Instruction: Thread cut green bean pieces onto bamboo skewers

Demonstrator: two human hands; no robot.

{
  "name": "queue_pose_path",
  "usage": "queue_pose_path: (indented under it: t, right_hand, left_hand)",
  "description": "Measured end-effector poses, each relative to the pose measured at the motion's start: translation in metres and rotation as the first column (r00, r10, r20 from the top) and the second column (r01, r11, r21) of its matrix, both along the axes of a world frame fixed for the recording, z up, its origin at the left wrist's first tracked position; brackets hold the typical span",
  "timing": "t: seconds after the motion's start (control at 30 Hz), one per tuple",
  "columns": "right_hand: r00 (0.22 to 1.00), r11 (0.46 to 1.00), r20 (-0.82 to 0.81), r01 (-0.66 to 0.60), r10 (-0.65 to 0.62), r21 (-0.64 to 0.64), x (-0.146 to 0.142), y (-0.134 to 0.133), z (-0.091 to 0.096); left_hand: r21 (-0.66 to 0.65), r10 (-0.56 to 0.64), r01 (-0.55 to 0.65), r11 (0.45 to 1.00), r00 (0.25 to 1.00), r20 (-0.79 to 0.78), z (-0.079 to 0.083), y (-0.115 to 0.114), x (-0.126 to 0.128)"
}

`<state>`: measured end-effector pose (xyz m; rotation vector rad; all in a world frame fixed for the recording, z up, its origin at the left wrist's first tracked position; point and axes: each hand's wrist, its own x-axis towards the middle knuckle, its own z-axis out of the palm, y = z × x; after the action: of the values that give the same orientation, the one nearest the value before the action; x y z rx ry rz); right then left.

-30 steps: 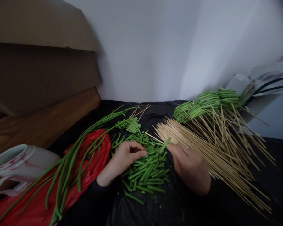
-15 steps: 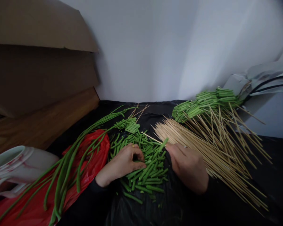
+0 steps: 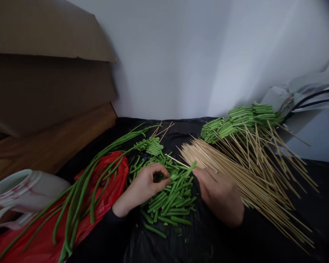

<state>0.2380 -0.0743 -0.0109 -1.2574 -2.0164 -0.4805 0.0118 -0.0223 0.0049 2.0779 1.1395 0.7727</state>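
Observation:
My right hand (image 3: 219, 193) is closed round a bamboo skewer (image 3: 177, 160) whose pointed end sticks out to the upper left. A cut piece of green bean (image 3: 191, 168) is threaded across that skewer, close to my fingers. Over the heap of cut green beans (image 3: 170, 204), my left hand (image 3: 148, 184) has thumb and fingertips pinched together. A slightly blurred bean piece (image 3: 176, 176) shows at those fingertips. Just beyond the heap lies a small row of beans on skewers (image 3: 153, 146).
Loose skewers (image 3: 235, 171) lie to the right, with finished bean skewers (image 3: 241, 118) piled behind. At left, long uncut beans (image 3: 74, 208) rest on a red plastic bag (image 3: 98, 215) near a white mug (image 3: 35, 190). A cardboard box (image 3: 49, 87) and a wall (image 3: 175, 62) stand behind.
My left hand has risen slightly from the heap, its thumb and fingertips now together with a bean piece at them. My right hand and its skewer have barely moved.

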Motion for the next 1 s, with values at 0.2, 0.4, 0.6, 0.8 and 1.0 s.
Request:
queue_pose_path:
  t: [0.2,0.4,0.6,0.8,1.0]
  right_hand:
    - [0.999,0.999,-0.026,-0.032,0.032,0.008,-0.001,-0.004,0.004]
    - [0.997,0.997,0.023,-0.078,0.078,-0.010,-0.007,-0.010,0.005]
    - [0.996,0.997,0.025,-0.081,0.081,-0.019,-0.008,-0.011,0.002]
    - [0.998,0.998,0.036,-0.055,0.056,-0.025,-0.008,-0.011,0.002]
    - [0.998,0.999,0.039,-0.053,0.053,-0.006,-0.008,-0.011,0.002]
  left_hand:
    - [-0.306,0.318,-0.174,0.936,0.790,0.523,0.003,0.008,-0.002]
    - [-0.664,0.540,0.145,0.734,0.468,0.699,0.001,0.010,-0.006]
    - [-0.683,0.551,0.269,0.679,0.428,0.716,0.000,0.009,-0.005]
    - [-0.676,0.517,0.274,0.684,0.472,0.714,0.001,0.007,-0.004]
    - [-0.678,0.502,0.262,0.687,0.504,0.703,0.000,0.005,-0.003]
